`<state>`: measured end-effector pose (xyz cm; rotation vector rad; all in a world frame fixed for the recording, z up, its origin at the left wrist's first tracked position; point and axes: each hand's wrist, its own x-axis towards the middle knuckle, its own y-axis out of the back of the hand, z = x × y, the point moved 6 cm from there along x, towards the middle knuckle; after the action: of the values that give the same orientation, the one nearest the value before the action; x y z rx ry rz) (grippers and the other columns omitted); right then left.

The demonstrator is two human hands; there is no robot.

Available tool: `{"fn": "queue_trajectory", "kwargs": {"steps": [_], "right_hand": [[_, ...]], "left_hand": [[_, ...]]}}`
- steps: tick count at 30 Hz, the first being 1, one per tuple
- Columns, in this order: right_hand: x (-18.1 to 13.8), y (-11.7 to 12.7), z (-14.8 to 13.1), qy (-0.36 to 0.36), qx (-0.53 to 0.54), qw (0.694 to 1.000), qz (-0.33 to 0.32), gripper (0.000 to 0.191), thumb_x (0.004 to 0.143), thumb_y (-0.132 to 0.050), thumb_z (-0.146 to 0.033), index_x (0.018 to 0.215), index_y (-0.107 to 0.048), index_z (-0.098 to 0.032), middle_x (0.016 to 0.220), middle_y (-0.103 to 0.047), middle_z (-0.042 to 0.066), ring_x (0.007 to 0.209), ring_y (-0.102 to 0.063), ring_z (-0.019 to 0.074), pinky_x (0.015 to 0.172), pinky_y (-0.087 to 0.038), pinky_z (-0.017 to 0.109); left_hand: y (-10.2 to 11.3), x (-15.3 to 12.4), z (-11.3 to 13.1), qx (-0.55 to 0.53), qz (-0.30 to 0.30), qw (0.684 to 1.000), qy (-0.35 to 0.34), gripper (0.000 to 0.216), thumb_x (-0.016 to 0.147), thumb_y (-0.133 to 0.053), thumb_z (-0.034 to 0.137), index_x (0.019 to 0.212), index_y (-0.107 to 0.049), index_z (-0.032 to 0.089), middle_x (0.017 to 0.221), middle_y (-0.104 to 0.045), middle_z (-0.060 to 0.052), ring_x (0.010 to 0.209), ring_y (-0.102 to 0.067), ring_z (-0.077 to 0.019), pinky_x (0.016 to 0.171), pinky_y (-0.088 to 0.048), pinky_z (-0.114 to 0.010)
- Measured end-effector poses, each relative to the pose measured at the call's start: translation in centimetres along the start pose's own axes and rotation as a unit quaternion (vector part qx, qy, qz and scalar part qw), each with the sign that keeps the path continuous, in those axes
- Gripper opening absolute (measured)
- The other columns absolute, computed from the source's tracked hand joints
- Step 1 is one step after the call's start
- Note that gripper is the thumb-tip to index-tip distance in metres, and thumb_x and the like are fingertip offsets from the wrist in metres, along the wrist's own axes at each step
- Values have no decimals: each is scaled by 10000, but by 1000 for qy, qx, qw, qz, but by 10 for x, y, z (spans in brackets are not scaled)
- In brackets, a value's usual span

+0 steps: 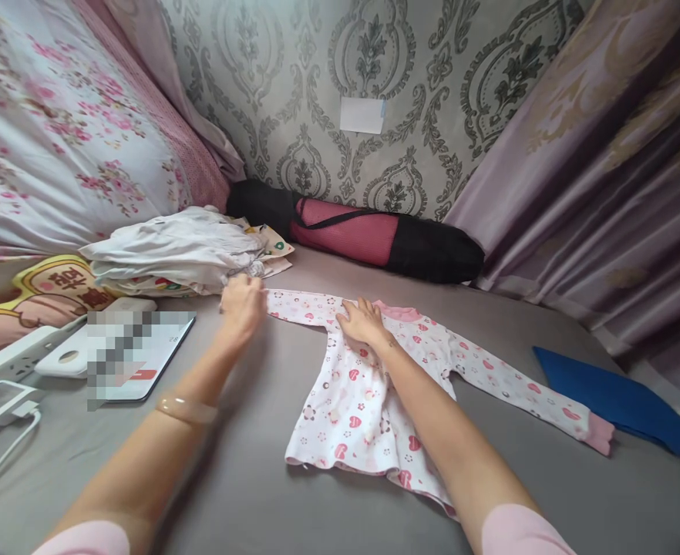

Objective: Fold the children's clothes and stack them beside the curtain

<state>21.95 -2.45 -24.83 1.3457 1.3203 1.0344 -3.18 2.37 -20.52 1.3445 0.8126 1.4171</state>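
Note:
A child's long-sleeved shirt [355, 393], white with pink hearts and a pink collar, lies spread on the grey sheet. My left hand [244, 304] is closed around the end of its left sleeve, so that cuff is hidden. The sleeve runs straight from there to the shoulder. My right hand [364, 322] lies flat on the shirt near that shoulder, fingers stretched out beside the collar. On the right the other sleeve reaches outward, its pink cuff [600, 433] showing. Some creases run down the shirt's body under my right forearm.
Behind my left hand is a heap of white clothes [172, 247]. A tablet-like device [166, 347], a power strip [10, 362] and a charger [5, 402] lie at left. A black and pink rolled bag [345, 235] rests by the wall. A blue flat item [611, 397] lies right.

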Motion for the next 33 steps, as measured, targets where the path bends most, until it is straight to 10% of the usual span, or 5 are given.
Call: {"fn": "queue_trajectory", "kwargs": {"steps": [6,12,20,27,33], "right_hand": [[41,16,-14,5,9,999,30,415,1018,-321,-282,1112,-720,-218,1223,-669,117,1140,-582,237,932,-403,324],[67,8,-11,8,17,1000,13,189,897,-583,-291,1002,-733,-244,1090,-719,54,1063,-609,223,878,-413,294],[61,-5,-9,-61,11,993,105,254,979,-425,-249,1046,-667,-208,1154,-650,107,1116,-543,254,920,-379,356],[51,3,-51,41,4,992,123,367,973,-351,-141,1167,-656,-203,1207,-638,108,1145,-509,253,967,-340,346],[54,-18,-113,122,34,991,46,344,1001,-354,-198,1159,-660,-194,1199,-627,95,1117,-511,226,957,-357,305]], "left_hand": [[-46,-37,75,-86,-92,990,-61,527,927,-480,499,1243,-589,91,1287,-595,-218,1250,-519,-334,1074,-366,-444],[-62,-49,72,-71,-161,984,4,871,879,-443,666,1503,-345,67,1602,-215,-257,1498,-107,-417,1191,-98,-538],[-58,-46,71,-83,-145,986,13,856,847,-460,688,1487,-390,123,1593,-271,-226,1481,-158,-432,1167,-89,-602],[-17,-20,-10,-121,90,962,229,410,931,-431,398,1174,-606,118,1243,-569,-225,1172,-508,-369,952,-415,-481],[-21,-18,-73,-124,72,928,343,473,859,-547,424,1161,-571,61,1221,-568,-296,1176,-491,-440,937,-402,-562]]}}
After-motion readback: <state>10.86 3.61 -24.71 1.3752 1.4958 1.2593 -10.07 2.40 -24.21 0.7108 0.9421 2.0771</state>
